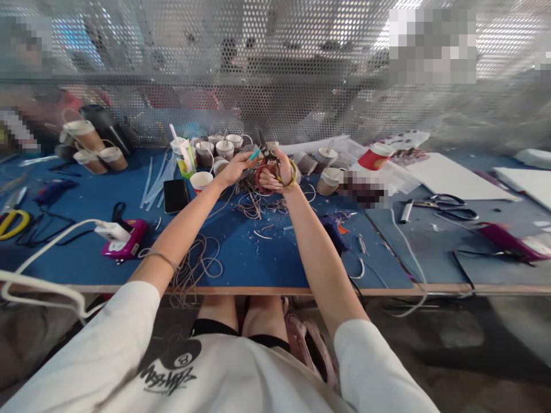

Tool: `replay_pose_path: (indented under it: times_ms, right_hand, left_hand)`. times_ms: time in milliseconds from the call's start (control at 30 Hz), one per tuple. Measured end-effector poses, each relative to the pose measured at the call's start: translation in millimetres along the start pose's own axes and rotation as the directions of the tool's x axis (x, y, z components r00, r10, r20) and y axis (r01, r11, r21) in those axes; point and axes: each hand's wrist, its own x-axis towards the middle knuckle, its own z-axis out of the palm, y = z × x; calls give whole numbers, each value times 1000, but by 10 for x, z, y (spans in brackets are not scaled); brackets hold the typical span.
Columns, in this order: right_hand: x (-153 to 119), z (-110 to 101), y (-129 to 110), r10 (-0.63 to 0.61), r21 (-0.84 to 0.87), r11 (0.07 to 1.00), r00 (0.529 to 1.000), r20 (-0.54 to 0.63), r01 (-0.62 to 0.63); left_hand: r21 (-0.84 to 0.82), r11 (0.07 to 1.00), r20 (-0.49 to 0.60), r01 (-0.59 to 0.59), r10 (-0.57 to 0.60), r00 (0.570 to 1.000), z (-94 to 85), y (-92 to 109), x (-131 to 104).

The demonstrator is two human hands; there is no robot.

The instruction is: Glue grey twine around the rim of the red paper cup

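My right hand (278,173) is wrapped round scissors (294,174) with red and yellow handle loops, their dark blades pointing away from me. Close on its left, my left hand (238,170) has its fingers pinched together beside the blades. A small turquoise piece (255,154) shows at those fingertips; I cannot tell whether it is a held object or a nail. Beneath both hands lies a tangle of grey-brown cord (252,203). Several cups wrapped in cord, such as the brown-grey cup (224,150), stand just behind and beside the hands.
On the blue table (258,264) lie a black phone (176,196), a purple power strip (124,238), loose cord (200,258) and a blue glue gun (336,229). Further right are a red cup (375,156), white sheets (458,176) and black-handled scissors (451,206). A perforated metal screen (258,97) stands behind.
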Motion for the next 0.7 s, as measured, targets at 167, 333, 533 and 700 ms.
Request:
replay_pose_path:
  times_ms: [167,333,533,700]
  right_hand:
    - [0,-80,-21,36,-42,998,993,-109,-40]
    - [-10,-77,-39,18,-72,997,991,-130,-28]
    - [-66,9,-69,31,-113,993,998,52,-25]
    - [-46,-55,-91,17,-16,1000,975,223,-13]
  left_hand:
    - [57,998,25,-9,7,1000,-11,20,-8]
    - [86,996,76,-1,-5,997,7,71,-31]
    - [67,998,98,-4,-3,995,24,95,-32]
    - [42,999,86,19,-23,996,25,91,-44]
